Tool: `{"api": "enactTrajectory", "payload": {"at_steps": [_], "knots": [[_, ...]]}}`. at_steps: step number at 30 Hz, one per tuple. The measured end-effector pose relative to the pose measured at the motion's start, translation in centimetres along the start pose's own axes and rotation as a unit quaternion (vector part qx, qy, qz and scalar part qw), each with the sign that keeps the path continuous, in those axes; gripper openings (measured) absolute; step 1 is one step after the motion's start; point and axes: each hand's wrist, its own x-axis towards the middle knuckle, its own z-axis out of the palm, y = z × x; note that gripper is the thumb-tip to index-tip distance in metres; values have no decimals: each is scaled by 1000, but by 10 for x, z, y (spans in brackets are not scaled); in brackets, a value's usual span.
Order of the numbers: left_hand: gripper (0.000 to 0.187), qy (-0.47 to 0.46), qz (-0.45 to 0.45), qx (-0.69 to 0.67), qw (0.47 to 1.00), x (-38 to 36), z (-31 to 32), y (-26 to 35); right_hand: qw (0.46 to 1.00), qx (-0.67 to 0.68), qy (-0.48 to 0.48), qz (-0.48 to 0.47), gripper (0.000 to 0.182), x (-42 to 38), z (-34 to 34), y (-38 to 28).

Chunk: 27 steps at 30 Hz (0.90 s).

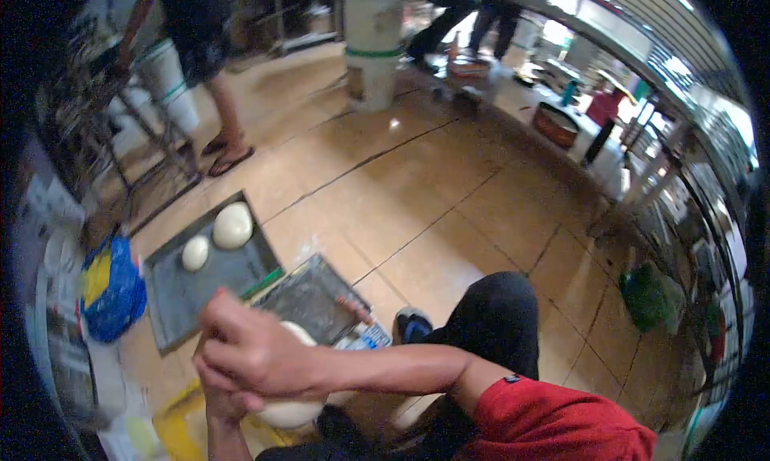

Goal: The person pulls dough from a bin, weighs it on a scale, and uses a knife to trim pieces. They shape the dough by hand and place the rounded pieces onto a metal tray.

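Note:
My right hand [253,353] is closed, its fingers curled tightly together above a pale mass of dough [293,414]. Directly beneath it, pressed against it, is my left hand [223,401], also closed and partly covered. What lies inside the two hands, if anything, is hidden. My right forearm crosses over the dough and hides its middle. Under the dough shows a yellow container or board [178,422]. Ahead, a dark metal tray [180,300] bears a larger dough ball [233,225] and a smaller dough ball [195,253].
A second dark tray [313,300] lies on the tiled floor [417,196] beside the first. A blue bag [116,300] is at left. Another person's sandalled foot [231,160] stands beyond, near a white bucket [373,48]. A metal-framed table runs along the right.

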Motion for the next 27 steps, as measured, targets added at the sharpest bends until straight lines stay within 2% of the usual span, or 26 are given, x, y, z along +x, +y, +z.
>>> {"api": "enactTrajectory", "payload": {"at_steps": [1,3,5,6,7,9,10,11,13,14,15,16,17,18,20,22,23,25,27], "knots": [[45,-29,-9,7,1000,0,-2,4,996,-68,46,-30,24,10,-3,-2],[45,-75,-20,34,996,4,-4,12,991,-111,8,69,26,20,-9,3],[44,-95,-68,111,987,16,-7,15,989,-30,8,144,24,21,-8,33],[26,-121,-159,190,961,26,-12,17,983,-5,3,185,24,22,-9,49],[25,-90,-164,201,962,34,-18,11,983,-4,-2,182,24,23,-12,59],[36,6,-187,250,950,47,-21,-11,943,71,67,317,25,23,-20,68],[42,40,-197,264,943,49,-23,-28,943,72,61,318,25,19,-21,71],[40,52,-35,320,945,45,-25,-58,945,54,59,319,25,15,-21,75],[51,-64,141,516,842,23,-18,-72,947,32,58,316,26,10,-20,84],[61,-187,143,641,730,2,-8,-71,940,34,39,338,26,5,-20,87],[65,-315,23,605,731,-16,-8,-82,932,37,20,359,25,1,-18,90],[70,-432,-95,552,707,-35,-9,-99,934,37,18,354,25,-1,-13,94],[69,-397,-35,455,796,-60,-23,-135,937,23,18,349,24,-2,-6,98],[66,-386,-155,418,807,-54,-25,-113,939,8,20,343,22,-4,1,103],[57,-237,-243,430,837,-37,-51,-91,952,-42,17,302,20,-16,30,116],[43,-32,-155,457,875,-42,-83,-92,958,-130,-4,255,23,-44,70,130],[43,-29,-155,458,875,-44,-95,-90,954,-170,-21,247,29,-69,93,137],[36,93,-130,364,918,-53,-116,-82,897,-303,-217,238,48,-155,133,150],[36,115,-141,381,906,-66,-131,-68,844,-302,-384,219,59,-219,142,144]]}}
